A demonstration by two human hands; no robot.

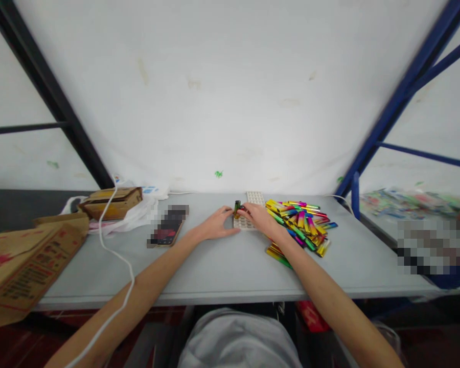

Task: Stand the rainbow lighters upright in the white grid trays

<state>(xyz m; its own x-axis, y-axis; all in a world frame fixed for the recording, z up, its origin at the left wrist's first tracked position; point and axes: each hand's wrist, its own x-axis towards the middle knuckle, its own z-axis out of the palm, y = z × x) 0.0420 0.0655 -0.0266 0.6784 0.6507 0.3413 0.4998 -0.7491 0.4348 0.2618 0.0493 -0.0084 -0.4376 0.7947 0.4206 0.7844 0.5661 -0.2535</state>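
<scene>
My left hand (216, 225) rests at the left edge of a pale tray with rows of holes (247, 225), its thumb and fingers apart. Over that tray, my right hand (261, 220) has its fingers closed at a small shiny dark-and-gold tube (237, 208), which stands roughly upright. The fingertips partly hide what they grip. Just right of my right hand lies a loose pile of shiny metallic tubes (301, 220) in gold, green, blue, red and purple. The far end of the holed tray shows behind my right hand.
A phone (170, 225) lies left of my hands. Cardboard boxes (42, 255) and plastic bags (130, 217) fill the left side. A white cable (118, 255) hangs across my left forearm. Blue frame bars (391, 112) rise on the right, with bagged items (414, 204) beyond.
</scene>
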